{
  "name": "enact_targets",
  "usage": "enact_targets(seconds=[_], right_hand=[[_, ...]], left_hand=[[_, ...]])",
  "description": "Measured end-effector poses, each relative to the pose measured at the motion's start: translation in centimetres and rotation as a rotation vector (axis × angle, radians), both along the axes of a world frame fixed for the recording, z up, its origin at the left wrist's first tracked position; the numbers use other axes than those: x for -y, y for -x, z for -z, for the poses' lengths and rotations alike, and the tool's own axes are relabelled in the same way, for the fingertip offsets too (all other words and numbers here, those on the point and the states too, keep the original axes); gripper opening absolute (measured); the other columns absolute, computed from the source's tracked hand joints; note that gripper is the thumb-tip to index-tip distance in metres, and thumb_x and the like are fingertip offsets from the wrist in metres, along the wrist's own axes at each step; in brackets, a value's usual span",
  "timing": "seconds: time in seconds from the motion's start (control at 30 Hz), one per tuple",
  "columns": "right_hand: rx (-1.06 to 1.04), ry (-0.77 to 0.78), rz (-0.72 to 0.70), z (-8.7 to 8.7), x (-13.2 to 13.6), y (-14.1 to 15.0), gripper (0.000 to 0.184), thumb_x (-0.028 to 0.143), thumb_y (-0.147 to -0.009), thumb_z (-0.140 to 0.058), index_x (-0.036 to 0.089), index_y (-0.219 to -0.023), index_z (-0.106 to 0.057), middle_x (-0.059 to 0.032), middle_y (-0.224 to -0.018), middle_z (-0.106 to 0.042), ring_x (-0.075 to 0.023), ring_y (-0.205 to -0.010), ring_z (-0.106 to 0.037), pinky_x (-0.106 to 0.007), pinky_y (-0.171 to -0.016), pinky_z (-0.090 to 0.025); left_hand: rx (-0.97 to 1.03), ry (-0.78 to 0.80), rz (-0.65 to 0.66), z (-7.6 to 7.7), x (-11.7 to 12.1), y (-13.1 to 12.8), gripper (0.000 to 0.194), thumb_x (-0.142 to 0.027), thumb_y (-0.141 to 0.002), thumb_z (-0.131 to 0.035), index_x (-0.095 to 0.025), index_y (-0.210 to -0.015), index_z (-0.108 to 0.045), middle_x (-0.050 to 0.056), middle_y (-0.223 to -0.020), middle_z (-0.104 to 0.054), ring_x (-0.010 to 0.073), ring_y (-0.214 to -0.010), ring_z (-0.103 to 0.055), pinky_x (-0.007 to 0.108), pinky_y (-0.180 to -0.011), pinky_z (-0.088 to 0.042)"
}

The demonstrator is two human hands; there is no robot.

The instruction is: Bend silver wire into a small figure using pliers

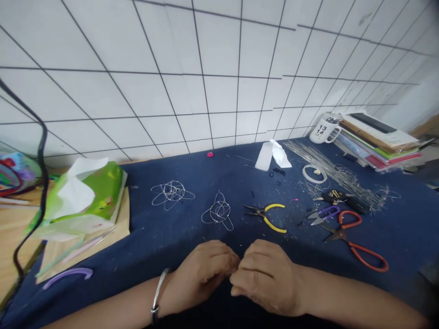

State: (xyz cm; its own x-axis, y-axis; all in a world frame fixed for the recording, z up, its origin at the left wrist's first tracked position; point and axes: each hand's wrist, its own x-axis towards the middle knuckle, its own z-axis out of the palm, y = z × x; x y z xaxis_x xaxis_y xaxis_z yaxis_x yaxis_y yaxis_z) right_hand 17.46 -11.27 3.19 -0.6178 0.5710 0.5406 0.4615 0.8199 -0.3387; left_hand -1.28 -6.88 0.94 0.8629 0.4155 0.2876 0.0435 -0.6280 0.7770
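Note:
My left hand (pixel 209 267), with a silver bangle (pixel 158 292) at its wrist, is closed with curled fingers near the front of the dark blue cloth. Against its fingertips rests my right hand (pixel 265 276), also closed. Whatever the fingers pinch is hidden or too small to make out. Just beyond the hands lies a looped wire piece (pixel 220 211), with a second wire piece (pixel 172 193) farther left. Pliers with yellow handles (pixel 270 218) lie beyond my right hand, jaws pointing left.
At right lie orange-handled scissors (pixel 353 237), purple snips (pixel 324 214), black cutters (pixel 338 197), a wire bundle (pixel 318 160) and a white spool ring (pixel 314 174). Behind are a white mug (pixel 324 130) and stacked books (pixel 380 137). A green tissue pack (pixel 103 192) sits left, near a black cable (pixel 43 173).

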Motion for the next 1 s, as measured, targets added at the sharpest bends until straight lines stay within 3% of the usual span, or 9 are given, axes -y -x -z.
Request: enact_targets(seconds=[0.47, 0.53, 0.73, 0.9, 1.0], right_hand=[[0.043, 0.004, -0.017, -0.36, -0.08, -0.05, 0.010, 0.015, -0.074, -0.058, 0.016, -0.084, -0.056, 0.0010, -0.070, -0.057, -0.0106, -0.066, -0.046, -0.026, -0.059, -0.038], [0.021, 0.032, -0.019, -0.45, -0.13, 0.00, 0.011, 0.014, -0.074, -0.057, 0.015, -0.085, -0.056, -0.0003, -0.071, -0.056, -0.0108, -0.066, -0.046, -0.027, -0.059, -0.039], [-0.072, 0.042, -0.059, -0.32, -0.25, 0.35, 0.021, 0.009, -0.072, -0.058, 0.015, -0.092, -0.055, -0.0014, -0.073, -0.056, -0.0113, -0.067, -0.047, -0.027, -0.060, -0.041], [-0.176, 0.240, -0.011, -0.28, -0.49, 0.66, 0.024, 0.008, -0.076, -0.054, 0.018, -0.098, -0.053, -0.0015, -0.079, -0.057, -0.0101, -0.070, -0.051, -0.025, -0.063, -0.044], [-0.198, 0.361, 0.061, -0.32, -0.57, 0.50, 0.016, 0.013, -0.078, -0.052, 0.020, -0.093, -0.053, 0.0009, -0.074, -0.057, -0.0089, -0.067, -0.052, -0.023, -0.061, -0.043]], left_hand=[[0.028, -0.008, -0.015, 0.07, 0.03, -0.09, 0.018, -0.004, -0.080, -0.043, -0.014, -0.085, -0.058, 0.006, -0.083, -0.064, 0.0146, -0.081, -0.059, 0.026, -0.071, -0.046], [0.027, -0.012, -0.021, 0.17, 0.02, 0.04, 0.017, -0.004, -0.080, -0.043, -0.013, -0.079, -0.058, 0.005, -0.075, -0.063, 0.0133, -0.073, -0.059, 0.024, -0.065, -0.047], [0.027, -0.060, -0.008, 0.52, -0.07, 0.59, 0.023, -0.001, -0.076, -0.044, -0.015, -0.086, -0.058, 0.006, -0.089, -0.065, 0.0147, -0.085, -0.060, 0.025, -0.075, -0.047], [-0.029, -0.045, -0.101, 0.70, -0.16, 0.53, 0.015, -0.013, -0.083, -0.044, -0.014, -0.085, -0.059, 0.006, -0.078, -0.065, 0.0135, -0.076, -0.061, 0.022, -0.068, -0.047], [-0.033, -0.045, -0.121, 0.63, -0.16, 0.39, 0.016, -0.018, -0.085, -0.044, -0.013, -0.085, -0.060, 0.006, -0.078, -0.065, 0.0130, -0.074, -0.061, 0.022, -0.068, -0.047]])
